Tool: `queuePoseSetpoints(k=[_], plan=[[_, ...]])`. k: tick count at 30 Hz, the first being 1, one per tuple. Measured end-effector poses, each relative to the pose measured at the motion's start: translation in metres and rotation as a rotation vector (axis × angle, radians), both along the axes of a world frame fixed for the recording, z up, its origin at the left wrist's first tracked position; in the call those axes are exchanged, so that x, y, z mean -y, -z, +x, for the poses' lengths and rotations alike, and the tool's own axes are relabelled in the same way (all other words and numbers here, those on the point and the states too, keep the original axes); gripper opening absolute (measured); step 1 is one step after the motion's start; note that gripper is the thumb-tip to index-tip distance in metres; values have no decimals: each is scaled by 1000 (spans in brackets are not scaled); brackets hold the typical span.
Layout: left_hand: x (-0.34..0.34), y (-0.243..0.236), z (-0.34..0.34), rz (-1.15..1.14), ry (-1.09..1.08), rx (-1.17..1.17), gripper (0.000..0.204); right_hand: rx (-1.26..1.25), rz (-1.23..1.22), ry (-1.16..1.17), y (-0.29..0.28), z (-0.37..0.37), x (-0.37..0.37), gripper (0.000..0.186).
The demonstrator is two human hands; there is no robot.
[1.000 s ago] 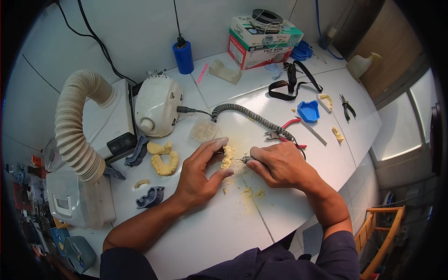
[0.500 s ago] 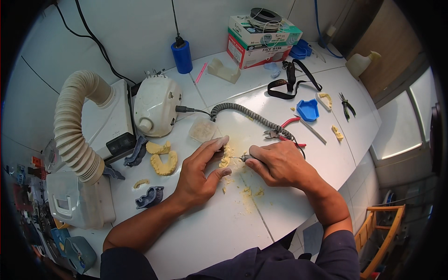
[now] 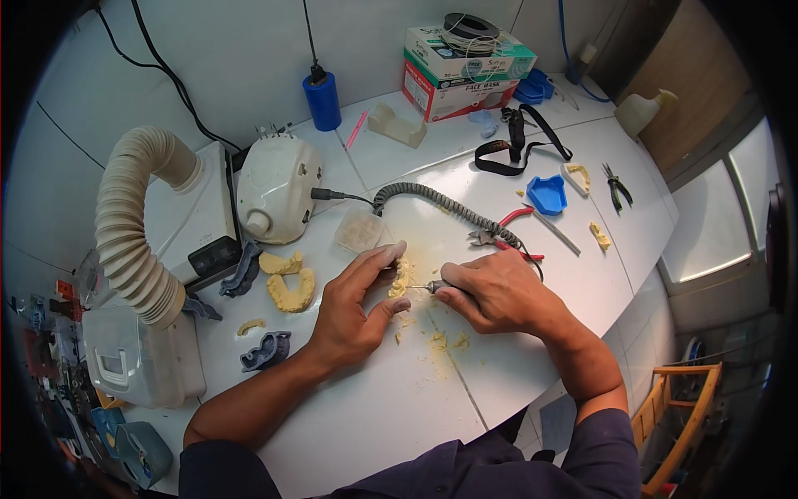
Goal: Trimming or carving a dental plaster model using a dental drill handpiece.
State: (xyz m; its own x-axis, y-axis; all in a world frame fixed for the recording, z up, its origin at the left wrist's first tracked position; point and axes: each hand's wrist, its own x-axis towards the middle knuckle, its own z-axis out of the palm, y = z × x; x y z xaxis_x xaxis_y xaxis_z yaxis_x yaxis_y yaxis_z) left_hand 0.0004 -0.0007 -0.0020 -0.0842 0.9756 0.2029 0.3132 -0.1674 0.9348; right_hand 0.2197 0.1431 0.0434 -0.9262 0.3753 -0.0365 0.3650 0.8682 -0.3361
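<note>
My left hand [image 3: 349,316] grips a small yellow dental cast piece [image 3: 401,280] between thumb and fingers, holding it upright above the white tiled worktop [image 3: 453,399]. My right hand [image 3: 503,295] is closed on a slim metal rotary handpiece [image 3: 435,287], its thin bit at the cast's right side. A coiled grey cord [image 3: 424,195] runs from the white control unit [image 3: 274,187] toward my right hand. Yellow shavings [image 3: 440,341] lie below my hands. A clear small box [image 3: 360,230] is behind my left hand.
Yellow casts [image 3: 291,291] and dark trays [image 3: 264,353] lie left, near a ribbed hose [image 3: 137,233]. Right are red-handled cutters [image 3: 515,218], a metal rod [image 3: 557,233], a blue tray [image 3: 547,194], black pliers [image 3: 615,190] and a strap [image 3: 511,158]. Mask boxes [image 3: 461,83] stand behind.
The cast piece has shifted slightly down and left in my fingers, with the handpiece bit staying at it. The whole view has shifted a little; both grips look the same.
</note>
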Motion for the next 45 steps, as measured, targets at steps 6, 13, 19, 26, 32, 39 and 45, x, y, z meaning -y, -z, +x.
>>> queuePoseSetpoints(k=[6,13,19,26,32,39,45], plan=[[0,-1,0,-11,8,16,66,-3,-8,5,-1,0,0,42],[0,-1,0,-20,24,44,66,-6,-8,19,1,-1,1,40],[1,-2,0,-7,49,25,65,-26,-20,49,3,0,0,39],[1,0,-1,20,56,11,65,-8,-29,57,2,-1,0,41],[2,-1,-1,38,48,-12,67,-2,-28,59,1,-2,1,42],[2,-5,2,46,23,-56,69,-10,-19,62,0,-2,2,41],[2,-6,1,53,17,-106,69,-27,-5,57,1,-2,3,40]])
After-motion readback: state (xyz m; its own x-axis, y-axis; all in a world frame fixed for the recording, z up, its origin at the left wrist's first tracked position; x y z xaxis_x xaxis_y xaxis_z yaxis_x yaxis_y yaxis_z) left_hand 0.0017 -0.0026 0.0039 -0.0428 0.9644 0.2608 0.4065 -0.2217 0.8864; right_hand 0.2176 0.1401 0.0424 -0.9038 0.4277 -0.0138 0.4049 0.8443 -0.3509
